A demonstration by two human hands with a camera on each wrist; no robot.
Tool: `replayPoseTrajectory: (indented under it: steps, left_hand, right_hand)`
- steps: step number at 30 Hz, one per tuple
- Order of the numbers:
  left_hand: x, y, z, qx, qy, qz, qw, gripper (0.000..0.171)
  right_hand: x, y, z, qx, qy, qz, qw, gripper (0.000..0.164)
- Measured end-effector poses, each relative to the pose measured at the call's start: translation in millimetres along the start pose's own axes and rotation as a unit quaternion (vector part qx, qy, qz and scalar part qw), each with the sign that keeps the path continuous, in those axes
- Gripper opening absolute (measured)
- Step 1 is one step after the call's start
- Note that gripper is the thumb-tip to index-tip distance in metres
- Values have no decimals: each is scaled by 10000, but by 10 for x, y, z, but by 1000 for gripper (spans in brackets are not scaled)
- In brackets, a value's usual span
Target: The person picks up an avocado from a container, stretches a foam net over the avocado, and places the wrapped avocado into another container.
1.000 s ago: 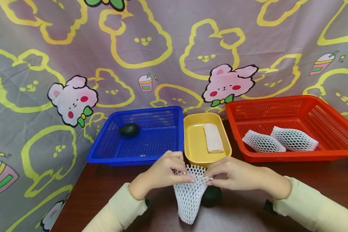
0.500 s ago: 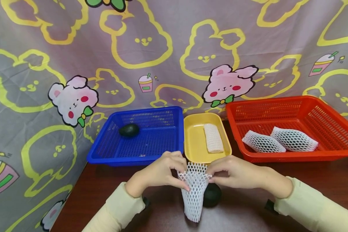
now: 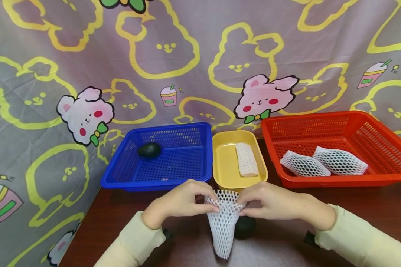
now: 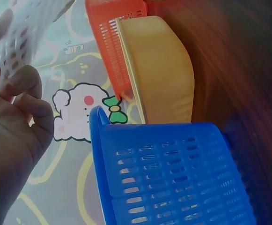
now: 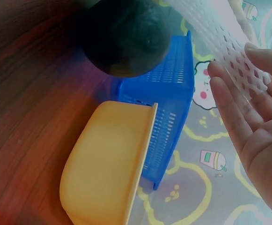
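A white foam net sleeve [image 3: 224,230] hangs between both hands, its mouth spread at the top and its narrow end pointing down toward me. My left hand [image 3: 187,200] pinches the left side of the mouth between thumb and fingers. On the opposite side my right hand [image 3: 270,200] pinches the rim; in the right wrist view its thumb and fingers lie on either side of the mesh [image 5: 238,61]. Behind the sleeve's lower right, a dark green avocado [image 3: 245,227] rests on the table, partly covered by the sleeve and right hand. The avocado [image 5: 126,35] looms large in the right wrist view.
Beyond the left hand stands a blue basket [image 3: 168,182] with one avocado [image 3: 149,150] inside. A yellow tray [image 3: 223,163] in the middle holds a flat foam net [image 3: 247,159]. At right, a red basket [image 3: 341,181] contains two net-wrapped avocados [image 3: 341,161]. A patterned curtain [image 3: 200,55] hangs behind.
The net sleeve has shifted slightly right, overlapping more of the avocado on the table. The left thumb and fingers have changed position on the rim; the right hand keeps its pinch.
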State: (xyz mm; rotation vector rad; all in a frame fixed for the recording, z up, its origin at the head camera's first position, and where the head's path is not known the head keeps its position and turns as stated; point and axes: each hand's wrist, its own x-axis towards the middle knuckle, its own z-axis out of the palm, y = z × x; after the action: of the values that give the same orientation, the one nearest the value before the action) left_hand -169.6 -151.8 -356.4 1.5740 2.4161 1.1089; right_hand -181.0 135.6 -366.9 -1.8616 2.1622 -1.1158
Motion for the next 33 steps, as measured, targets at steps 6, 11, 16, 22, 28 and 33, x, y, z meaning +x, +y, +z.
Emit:
replayPoseTrajectory:
  steps: [6,11,16,22,28,33]
  left_hand:
    - [-12,-2,-23,107,170,330,9993,21]
    - [-28,-1,-40,152,224,444,9986,23]
    - [-55,-17,-35,139,323,506,9981,20]
    - [-18,-31,21,45,617,675,9958,18]
    - [32,5,96,-52,930,573,9940,19]
    - [61,36,153,-61,1108,156,9937,36]
  right_hand:
    - [-56,15,-7,70,70,-92,9999,23]
    - [-110,12,-22,106,118,90,9998,22]
    - [-162,19,-41,146,143,183,9996,23]
    - [-135,21,-15,271,208,54,9994,24]
    - [-46,9,46,182,425,-130,9988,25]
    - [0,-8,52,-5,520,-314,9982,27]
